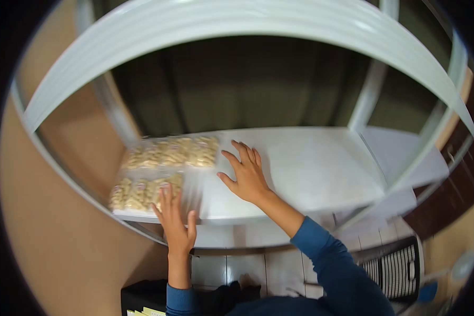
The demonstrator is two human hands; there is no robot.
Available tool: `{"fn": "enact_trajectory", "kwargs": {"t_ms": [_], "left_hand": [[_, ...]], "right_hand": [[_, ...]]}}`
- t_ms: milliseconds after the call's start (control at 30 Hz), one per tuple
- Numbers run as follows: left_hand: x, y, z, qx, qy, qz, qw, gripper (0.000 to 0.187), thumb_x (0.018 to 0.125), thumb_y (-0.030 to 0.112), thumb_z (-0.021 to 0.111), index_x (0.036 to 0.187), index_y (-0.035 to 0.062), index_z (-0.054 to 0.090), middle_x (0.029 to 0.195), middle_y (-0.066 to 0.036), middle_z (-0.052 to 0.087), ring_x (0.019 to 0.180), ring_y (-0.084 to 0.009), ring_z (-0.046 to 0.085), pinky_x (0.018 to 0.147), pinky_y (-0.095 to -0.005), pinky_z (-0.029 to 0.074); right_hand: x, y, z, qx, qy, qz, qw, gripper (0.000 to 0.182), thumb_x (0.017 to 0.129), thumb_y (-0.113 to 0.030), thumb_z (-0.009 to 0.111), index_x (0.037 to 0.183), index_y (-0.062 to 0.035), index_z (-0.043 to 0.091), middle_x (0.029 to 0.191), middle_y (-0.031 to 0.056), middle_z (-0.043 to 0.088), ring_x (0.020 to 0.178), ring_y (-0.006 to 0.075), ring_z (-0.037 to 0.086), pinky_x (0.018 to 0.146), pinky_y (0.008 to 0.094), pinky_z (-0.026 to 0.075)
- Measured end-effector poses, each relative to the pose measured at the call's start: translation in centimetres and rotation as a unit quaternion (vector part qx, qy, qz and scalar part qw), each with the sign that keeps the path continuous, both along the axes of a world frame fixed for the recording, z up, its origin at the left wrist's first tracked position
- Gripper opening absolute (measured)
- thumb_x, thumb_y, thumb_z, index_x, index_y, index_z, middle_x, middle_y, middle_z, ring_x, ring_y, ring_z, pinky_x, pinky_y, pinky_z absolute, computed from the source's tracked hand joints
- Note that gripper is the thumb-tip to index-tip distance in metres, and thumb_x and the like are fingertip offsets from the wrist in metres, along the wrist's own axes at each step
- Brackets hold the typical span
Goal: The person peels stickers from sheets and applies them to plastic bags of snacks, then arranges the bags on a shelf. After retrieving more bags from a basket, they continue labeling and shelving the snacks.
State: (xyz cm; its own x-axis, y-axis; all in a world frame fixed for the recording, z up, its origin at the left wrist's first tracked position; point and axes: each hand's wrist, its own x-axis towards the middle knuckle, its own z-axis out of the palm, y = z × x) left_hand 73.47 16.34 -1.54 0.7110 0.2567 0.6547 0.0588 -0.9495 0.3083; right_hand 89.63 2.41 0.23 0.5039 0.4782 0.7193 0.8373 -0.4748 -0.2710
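Resting flat and open, left hand (175, 224) and right hand (246, 174) flank two snack packets (163, 171) on one shelf (310, 168).

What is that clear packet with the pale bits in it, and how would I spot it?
Find the white shelf and follow its board to the left end. The clear bag lies flat there, filled with pale yellow pieces; the left hand touches its near edge and the right hand rests beside it. Nothing else lies on that board.
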Motion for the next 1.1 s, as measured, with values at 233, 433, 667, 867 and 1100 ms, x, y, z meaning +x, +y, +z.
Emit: {"fn": "enact_trajectory", "kwargs": {"t_ms": [233,433,667,867,1100], "left_hand": [[2.0,-11.1,-4.0,-0.015,0.010,-0.196,0.980,0.049,0.082,0.022,0.043,0.127,0.0041,0.035,0.136,-0.017,0.027,0.129,-0.0361,0.015,0.101,-0.0527,-0.001],[2.8,-14.3,-6.3,0.091,0.050,-0.145,0.984,0.053,0.085,0.027,0.044,0.131,0.0050,0.029,0.139,-0.014,0.022,0.130,-0.0347,0.011,0.102,-0.0509,0.002],[3.9,-15.8,-7.6,0.148,-0.023,-0.111,0.982,0.061,0.084,0.031,0.052,0.130,0.0014,0.025,0.137,-0.019,0.022,0.126,-0.0399,0.014,0.102,-0.0503,0.012],[4.5,-16.0,-7.6,0.198,-0.044,-0.127,0.971,0.066,0.081,0.028,0.057,0.130,0.0000,0.023,0.133,-0.019,0.026,0.126,-0.0382,0.016,0.103,-0.0487,0.013],[3.7,-15.1,-7.1,0.193,0.038,-0.095,0.976,0.068,0.080,0.027,0.058,0.132,0.0024,0.022,0.136,-0.019,0.024,0.126,-0.0389,0.015,0.103,-0.0477,0.012]], "right_hand": [[-6.2,-26.3,-4.0,0.181,-0.088,-0.225,0.953,0.016,0.067,-0.008,0.065,0.083,-0.0081,0.061,0.094,0.0084,0.055,0.091,0.0265,0.050,0.081,0.0392,0.035],[-19.7,-49.3,-13.2,0.133,-0.004,-0.537,0.833,0.009,0.065,-0.004,0.070,0.069,-0.0016,0.063,0.084,0.0101,0.054,0.080,0.0237,0.054,0.068,0.0330,0.044],[-34.2,-58.8,-33.3,0.311,0.394,-0.701,0.506,0.045,0.051,-0.014,0.077,0.088,0.0023,0.056,0.081,0.0144,0.061,0.074,0.0259,0.059,0.069,0.0335,0.048],[-39.5,-57.1,-42.8,0.060,0.569,-0.615,0.543,0.096,0.054,-0.047,0.075,0.123,0.0058,0.034,0.123,0.0243,0.037,0.116,0.0376,0.034,0.095,0.0404,0.033],[-36.1,-60.8,-45.3,0.139,0.609,-0.607,0.492,0.103,0.061,-0.055,0.067,0.128,0.0096,0.022,0.128,0.0277,0.031,0.118,0.0360,0.034,0.097,0.0393,0.031]]}}
